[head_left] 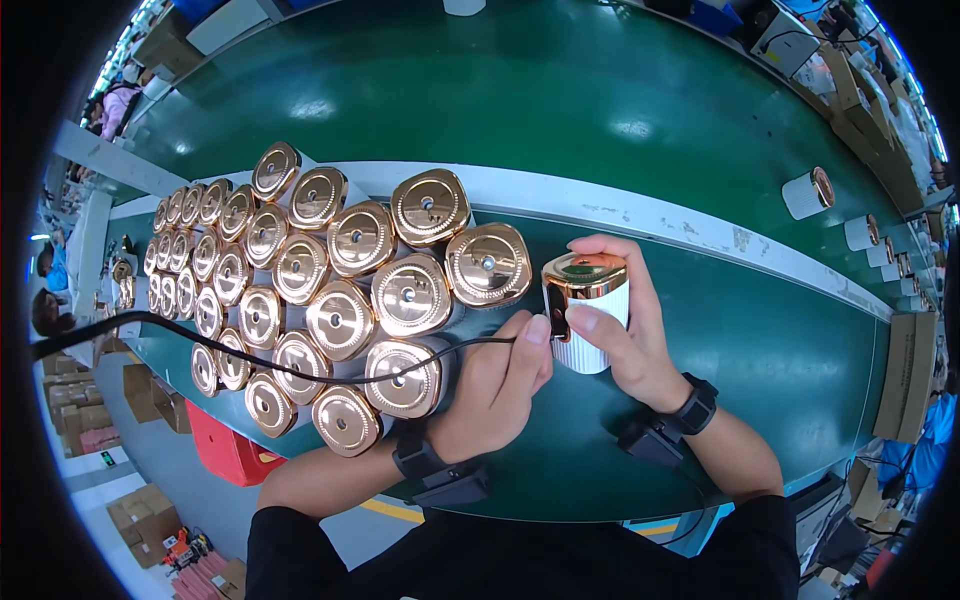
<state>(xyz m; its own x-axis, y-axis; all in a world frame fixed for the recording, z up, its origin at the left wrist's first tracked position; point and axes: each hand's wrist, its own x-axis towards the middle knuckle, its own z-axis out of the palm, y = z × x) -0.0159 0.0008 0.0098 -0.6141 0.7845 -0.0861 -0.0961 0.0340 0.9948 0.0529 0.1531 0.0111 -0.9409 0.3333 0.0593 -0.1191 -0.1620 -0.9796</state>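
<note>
Clamped around a white ribbed cylindrical device with a shiny rose-gold top (588, 312), the right hand (625, 335) is holding it upright on the green table (760, 330). Beside that grip, the left hand (495, 390) is pinching a black cable plug (556, 312) against the device's side. Left of both hands, rows of matching rose-gold-topped devices (340, 290) are standing close together.

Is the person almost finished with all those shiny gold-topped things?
Hard to say exactly. In hand: the right hand holds one white ribbed unit with a gold top while the left hand plugs a black cable into its side. A big cluster of gold-topped units stands at the left; whether they are finished cannot be told. A few more units lie on the green belt at far right.
</note>
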